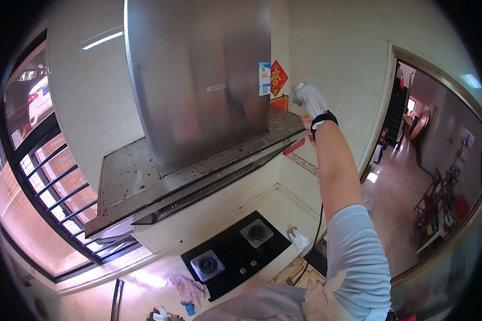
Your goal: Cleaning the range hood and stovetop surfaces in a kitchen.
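Note:
My right hand (pixel 311 98) wears a white glove and reaches up beside the right end of the range hood, close to the tiled wall. Its fingers look curled, and a small grey-green bit (pixel 296 101) shows at their edge; whether it is a held thing is unclear. A black band (pixel 324 118) circles that wrist. Before me, the hood's steel chimney cover (pixel 201 80) rises from a hood top (pixel 130 172) spotted with dark grime. Just left of the hand hangs a red paper diamond (pixel 279 78) with writing. My left hand is out of view.
Below the hood sits a black two-burner gas hob (pixel 237 254). A pink rag (pixel 188 289) and a dark metal strip (pixel 117 299) lie on the counter, left of it. White crumpled material (pixel 298 238) rests at its right corner. A barred window (pixel 60 188) stands left, a doorway (pixel 409 160) right.

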`<state>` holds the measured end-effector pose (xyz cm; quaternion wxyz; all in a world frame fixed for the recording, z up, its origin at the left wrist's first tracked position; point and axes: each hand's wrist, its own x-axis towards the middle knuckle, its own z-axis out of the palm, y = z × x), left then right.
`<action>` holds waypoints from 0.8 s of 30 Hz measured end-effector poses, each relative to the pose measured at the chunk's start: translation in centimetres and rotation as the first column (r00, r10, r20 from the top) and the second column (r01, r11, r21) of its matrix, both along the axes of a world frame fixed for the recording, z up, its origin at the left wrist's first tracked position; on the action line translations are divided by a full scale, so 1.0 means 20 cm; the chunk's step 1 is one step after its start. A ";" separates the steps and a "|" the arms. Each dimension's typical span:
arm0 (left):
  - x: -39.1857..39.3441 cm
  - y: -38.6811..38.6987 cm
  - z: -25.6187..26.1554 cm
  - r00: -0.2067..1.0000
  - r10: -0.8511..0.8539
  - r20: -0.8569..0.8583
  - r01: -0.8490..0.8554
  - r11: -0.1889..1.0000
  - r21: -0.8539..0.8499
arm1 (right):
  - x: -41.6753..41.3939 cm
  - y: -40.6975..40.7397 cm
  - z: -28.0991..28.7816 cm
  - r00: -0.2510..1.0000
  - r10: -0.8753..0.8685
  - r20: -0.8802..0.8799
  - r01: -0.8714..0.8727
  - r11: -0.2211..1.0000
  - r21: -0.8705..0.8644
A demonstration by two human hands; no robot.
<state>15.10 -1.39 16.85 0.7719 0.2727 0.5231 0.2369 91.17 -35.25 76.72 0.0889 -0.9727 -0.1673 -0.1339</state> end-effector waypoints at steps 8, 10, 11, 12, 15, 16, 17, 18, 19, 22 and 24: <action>-0.05 0.01 -0.04 1.000 -0.014 -0.008 0.014 1.000 0.014 | -0.09 -0.18 -0.11 0.999 0.038 0.027 -0.045 0.614 0.788; -0.08 0.00 -0.06 1.000 -0.022 -0.018 0.022 1.000 0.015 | -0.16 -0.24 -0.15 0.993 0.077 0.090 -0.117 0.514 0.850; -0.08 0.00 -0.08 0.999 -0.029 -0.016 0.029 0.999 0.017 | -0.21 -0.27 -0.16 0.988 0.092 0.127 -0.156 0.477 0.865; -0.09 0.01 -0.10 0.999 -0.032 -0.016 0.032 0.999 0.020 | -0.26 -0.31 -0.18 0.981 0.109 0.160 -0.192 0.447 0.874; -0.15 -0.01 -0.17 0.999 -0.050 0.003 0.050 0.998 0.032 | -0.43 -0.38 -0.25 0.952 0.158 0.261 -0.304 0.403 0.863; -0.20 -0.03 -0.21 0.999 -0.050 0.014 0.049 0.998 0.045 | -0.49 -0.38 -0.33 0.938 0.192 0.288 -0.342 0.389 0.855; -0.26 -0.04 -0.26 0.997 -0.068 0.028 0.065 0.993 0.099 | -0.55 -0.37 -0.41 0.926 0.226 0.302 -0.370 0.383 0.847; -0.35 -0.04 -0.34 0.994 -0.112 0.015 0.106 0.970 0.217 | -0.63 -0.34 -0.51 0.915 0.263 0.306 -0.389 0.378 0.840; -0.40 -0.08 -0.38 0.963 -0.201 -0.179 0.267 0.798 0.540 | -0.69 -0.31 -0.65 0.906 0.300 0.298 -0.400 0.381 0.834; -0.30 -0.18 -0.22 0.953 -0.073 0.293 0.034 0.990 0.138 | -0.93 -0.34 -1.15 0.905 0.359 0.228 -0.384 0.458 0.802; -0.30 -0.19 -0.20 0.983 0.030 0.183 -0.059 0.987 0.152 | -1.06 -0.32 -1.51 0.904 0.398 0.153 -0.357 0.511 0.782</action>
